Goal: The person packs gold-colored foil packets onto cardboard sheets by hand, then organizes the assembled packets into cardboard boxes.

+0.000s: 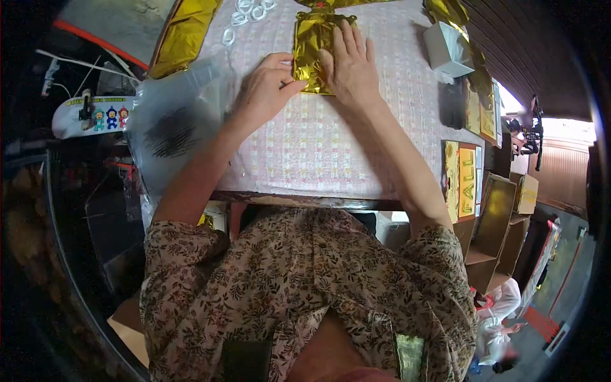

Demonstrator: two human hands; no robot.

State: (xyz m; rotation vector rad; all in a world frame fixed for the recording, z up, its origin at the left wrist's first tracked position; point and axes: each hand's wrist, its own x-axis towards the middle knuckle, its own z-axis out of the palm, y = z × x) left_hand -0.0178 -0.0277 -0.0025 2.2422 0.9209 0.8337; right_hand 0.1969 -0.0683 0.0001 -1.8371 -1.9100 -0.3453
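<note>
A shiny gold foil piece [307, 44], roughly rectangular and crinkled, lies flat on the table in front of me. My left hand [268, 88] rests at its left edge, fingers bent and apart, with the thumb touching the lower left corner. Along the foil's right side my right hand [355, 67] lies flat, its fingers stretched toward the far end and covering part of the foil. More gold foil with a small red mark [321, 5] touches the top of the frame.
White rings [242, 18] lie at the far left, near a gold foil sheet [184, 35]. Clear plastic bags [175, 114] cover the table's left edge. To the right stand a white box [448, 51] and a yellow printed box [461, 179]. Another person [499, 318] is at lower right.
</note>
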